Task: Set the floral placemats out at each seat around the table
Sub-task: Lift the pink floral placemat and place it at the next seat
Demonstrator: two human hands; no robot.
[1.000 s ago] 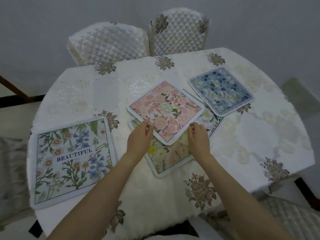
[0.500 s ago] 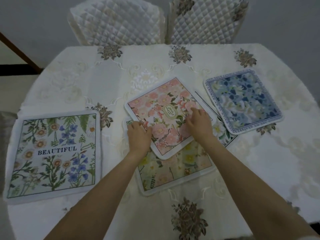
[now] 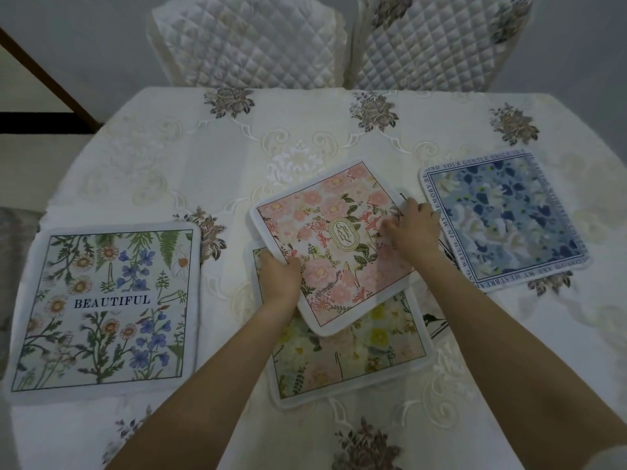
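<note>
Head view: pink placemat (image 3: 334, 245) gripped between left hand (image 3: 280, 278), right hand (image 3: 412, 228).

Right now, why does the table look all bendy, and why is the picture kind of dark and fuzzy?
Head view: the wide lens bows the table edges, so the sides curve; the light is dim and flat, with no glare; the blue mat is soft, and the right hand a little smeared, while the word on the BEAUTIFUL mat reads clearly.
</note>
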